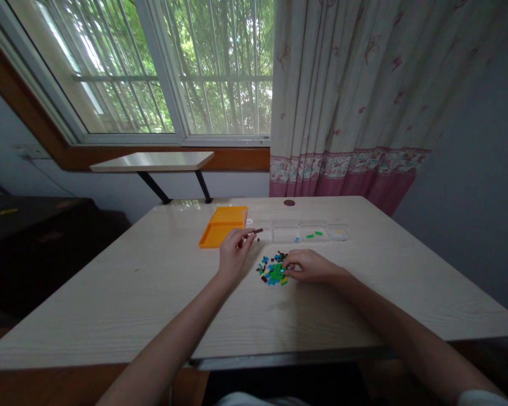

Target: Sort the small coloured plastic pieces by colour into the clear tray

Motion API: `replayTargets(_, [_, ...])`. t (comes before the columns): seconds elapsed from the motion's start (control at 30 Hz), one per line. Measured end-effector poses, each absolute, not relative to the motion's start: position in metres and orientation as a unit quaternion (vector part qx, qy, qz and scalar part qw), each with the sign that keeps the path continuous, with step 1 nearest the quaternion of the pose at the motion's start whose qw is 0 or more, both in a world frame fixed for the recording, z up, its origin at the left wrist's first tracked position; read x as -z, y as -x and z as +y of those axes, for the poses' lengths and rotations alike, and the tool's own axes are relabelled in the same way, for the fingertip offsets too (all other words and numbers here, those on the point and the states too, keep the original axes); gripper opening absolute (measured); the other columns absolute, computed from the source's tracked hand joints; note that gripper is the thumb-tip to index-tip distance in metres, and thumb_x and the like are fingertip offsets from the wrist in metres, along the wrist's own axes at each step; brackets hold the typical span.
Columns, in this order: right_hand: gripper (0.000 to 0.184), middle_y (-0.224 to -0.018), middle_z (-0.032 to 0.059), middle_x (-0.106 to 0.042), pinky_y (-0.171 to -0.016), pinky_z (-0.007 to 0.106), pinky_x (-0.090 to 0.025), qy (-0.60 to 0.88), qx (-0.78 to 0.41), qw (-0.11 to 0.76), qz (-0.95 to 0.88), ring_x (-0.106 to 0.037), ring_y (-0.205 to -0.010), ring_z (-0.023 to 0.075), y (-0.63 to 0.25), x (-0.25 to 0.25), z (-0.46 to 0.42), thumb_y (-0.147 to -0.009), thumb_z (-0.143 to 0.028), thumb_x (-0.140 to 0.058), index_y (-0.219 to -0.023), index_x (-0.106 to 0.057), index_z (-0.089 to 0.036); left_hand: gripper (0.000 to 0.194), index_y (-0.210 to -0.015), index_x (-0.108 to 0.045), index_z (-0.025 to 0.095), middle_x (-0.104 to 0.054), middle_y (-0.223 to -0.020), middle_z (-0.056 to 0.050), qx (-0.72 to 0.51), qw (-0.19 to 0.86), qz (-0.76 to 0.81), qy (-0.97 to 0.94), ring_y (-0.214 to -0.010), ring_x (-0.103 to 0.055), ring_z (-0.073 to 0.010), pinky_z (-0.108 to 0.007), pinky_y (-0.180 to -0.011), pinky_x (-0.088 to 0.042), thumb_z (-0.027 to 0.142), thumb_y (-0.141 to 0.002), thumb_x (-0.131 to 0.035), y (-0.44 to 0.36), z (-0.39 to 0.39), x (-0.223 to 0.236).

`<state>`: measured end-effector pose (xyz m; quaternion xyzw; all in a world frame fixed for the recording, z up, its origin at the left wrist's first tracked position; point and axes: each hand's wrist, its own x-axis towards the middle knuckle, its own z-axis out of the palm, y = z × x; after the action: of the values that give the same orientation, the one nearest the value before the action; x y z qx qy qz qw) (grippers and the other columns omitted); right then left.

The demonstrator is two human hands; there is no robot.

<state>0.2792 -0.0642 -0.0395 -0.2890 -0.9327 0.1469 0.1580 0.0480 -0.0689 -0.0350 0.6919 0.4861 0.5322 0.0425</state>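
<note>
A small heap of toy bricks (pixel 275 273) in green, blue, brown and yellow lies on the table. My left hand (pixel 232 252) is closed in a pinch at a thin dark brown brick (pixel 258 231), above the left end of a clear compartment tray (pixel 285 233). At the right side of the heap, my right hand (pixel 307 265) has its fingers bent together among the bricks; what they pinch is too small to tell. In the tray, green bricks (pixel 310 235) lie in one compartment, with a blue one and a yellow one in others.
An open orange case (pixel 223 226) lies behind my left hand. A raised shelf (pixel 156 161) on black legs stands at the table's back left. A round cable hole (pixel 289 203) is near the back edge, below the curtain (pixel 322 113).
</note>
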Motion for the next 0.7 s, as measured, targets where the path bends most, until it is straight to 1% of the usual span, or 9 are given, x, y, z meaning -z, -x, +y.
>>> replayTargets(0.17, [0.016, -0.083, 0.0042, -0.063, -0.07, 0.023, -0.042, 0.28, -0.163, 0.173, -0.93, -0.057, -0.075, 0.0137, -0.279, 0.045, -0.061, -0.081, -0.028, -0.054, -0.088, -0.064, -0.018, 0.023, -0.092, -0.065, 0.018, -0.056, -0.072, -0.001, -0.505, 0.03, 0.522, -0.687, -0.061, -0.047, -0.0107, -0.022, -0.057, -0.037, 0.034, -0.083, -0.051, -0.043, -0.062, 0.039])
replayTargets(0.43, [0.018, -0.086, 0.0043, -0.063, -0.072, 0.024, -0.043, 0.274, -0.196, 0.172, -0.926, -0.058, -0.077, 0.0141, -0.277, 0.049, -0.06, -0.08, -0.027, -0.055, -0.093, -0.064, -0.019, 0.022, -0.091, -0.066, 0.018, -0.06, -0.078, -0.003, -0.389, 0.012, 0.635, -0.667, -0.071, -0.054, -0.0143, -0.024, -0.063, -0.039, 0.031, -0.082, -0.051, -0.034, -0.049, 0.045])
replayTargets(0.7, [0.022, -0.09, 0.0044, -0.063, -0.074, 0.024, -0.043, 0.274, -0.195, 0.161, -0.928, -0.058, -0.081, 0.0148, -0.274, 0.043, -0.065, -0.079, -0.032, -0.057, -0.096, -0.064, -0.019, 0.028, -0.091, -0.066, 0.019, -0.06, -0.08, -0.004, -0.348, -0.009, 0.638, -0.687, -0.076, -0.056, -0.0164, -0.025, -0.065, -0.04, 0.039, -0.082, -0.048, -0.031, -0.042, 0.053])
